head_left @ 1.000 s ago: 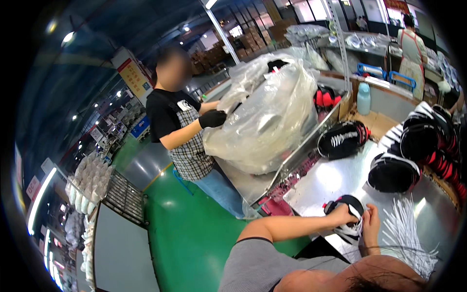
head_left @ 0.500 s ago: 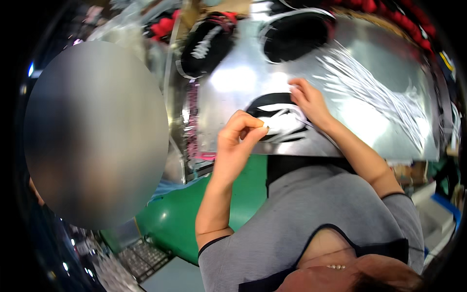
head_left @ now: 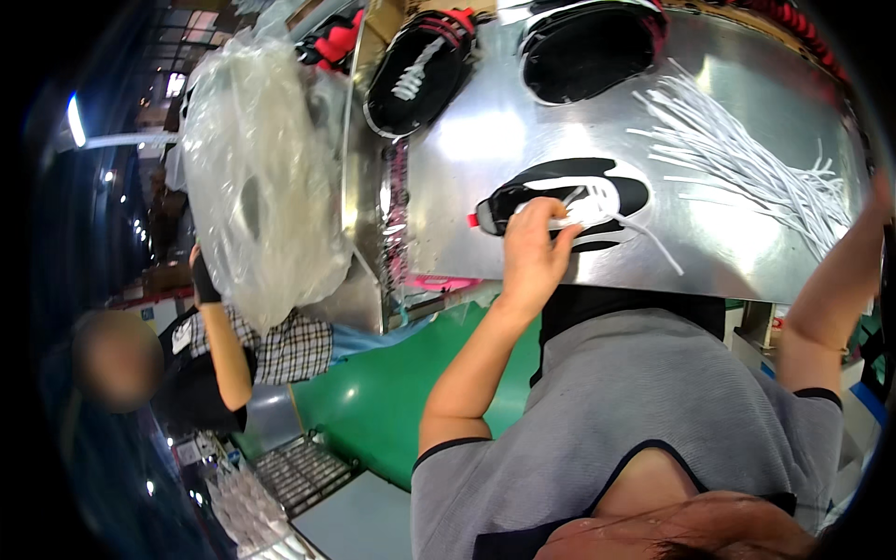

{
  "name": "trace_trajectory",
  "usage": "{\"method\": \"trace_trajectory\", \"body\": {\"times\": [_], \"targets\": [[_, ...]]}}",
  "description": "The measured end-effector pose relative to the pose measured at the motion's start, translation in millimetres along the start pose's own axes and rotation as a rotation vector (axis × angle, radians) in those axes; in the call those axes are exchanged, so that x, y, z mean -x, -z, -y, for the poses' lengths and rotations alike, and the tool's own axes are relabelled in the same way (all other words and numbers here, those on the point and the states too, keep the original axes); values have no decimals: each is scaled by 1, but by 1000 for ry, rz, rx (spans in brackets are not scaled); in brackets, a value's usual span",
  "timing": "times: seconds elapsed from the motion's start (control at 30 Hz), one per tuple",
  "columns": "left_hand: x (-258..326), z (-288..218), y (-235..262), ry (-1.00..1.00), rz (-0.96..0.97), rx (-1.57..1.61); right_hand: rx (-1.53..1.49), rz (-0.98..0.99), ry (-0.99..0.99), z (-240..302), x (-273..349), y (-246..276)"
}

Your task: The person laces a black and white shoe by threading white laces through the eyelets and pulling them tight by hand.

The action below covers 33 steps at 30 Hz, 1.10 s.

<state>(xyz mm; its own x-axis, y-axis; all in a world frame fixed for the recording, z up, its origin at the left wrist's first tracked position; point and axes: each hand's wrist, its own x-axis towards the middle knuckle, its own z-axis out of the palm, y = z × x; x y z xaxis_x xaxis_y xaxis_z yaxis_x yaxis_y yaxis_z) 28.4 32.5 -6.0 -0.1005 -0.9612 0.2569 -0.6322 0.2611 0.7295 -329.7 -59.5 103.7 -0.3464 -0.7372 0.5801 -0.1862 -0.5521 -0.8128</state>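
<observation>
A black and white shoe [head_left: 635, 193] with a red heel tab lies on its sole on the metal table, its toe to the right. My left hand [head_left: 534, 257] is closed at the shoe's near side, thumb and fingers on the white part by the opening. A white shoelace [head_left: 665, 250] runs through the eyelets, and one end trails over the near edge of the shoe. Far off to the right, my right hand [head_left: 880, 201] is at the dark rim of the picture, smeared and partly cut off. Its fingers do not show clearly.
Loose white laces [head_left: 747, 173] lie in a bundle on the table's right side [head_left: 691, 219]. Two more black shoes, a laced one [head_left: 417, 79] and a larger-looking one [head_left: 590, 58], stand at the back. Clear plastic bags [head_left: 261, 177] hang at left, beside a co-worker in a checked garment [head_left: 294, 347].
My right hand has swung from the shoe to the far right rim. My left hand has moved from a pinch above the shoe down onto it. The co-worker has moved back.
</observation>
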Motion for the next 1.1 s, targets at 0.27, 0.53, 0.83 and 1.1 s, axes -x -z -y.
{"method": "trace_trajectory", "body": {"times": [0.27, 0.53, 0.83, 1.1], "targets": [[-7, -3, 2, 58, 93, -140, -36, 780, -547, -16, 184, -90], [-7, 1, 2, -7, 67, -108, 57, 861, -481, -31, 192, -96], [-5, 2, -5, -114, 106, -7, 265, 854, -439, -40, 209, -120], [8, -1, -10, -173, 49, -190, 351, 1046, -403, -15, 154, -87]]}}
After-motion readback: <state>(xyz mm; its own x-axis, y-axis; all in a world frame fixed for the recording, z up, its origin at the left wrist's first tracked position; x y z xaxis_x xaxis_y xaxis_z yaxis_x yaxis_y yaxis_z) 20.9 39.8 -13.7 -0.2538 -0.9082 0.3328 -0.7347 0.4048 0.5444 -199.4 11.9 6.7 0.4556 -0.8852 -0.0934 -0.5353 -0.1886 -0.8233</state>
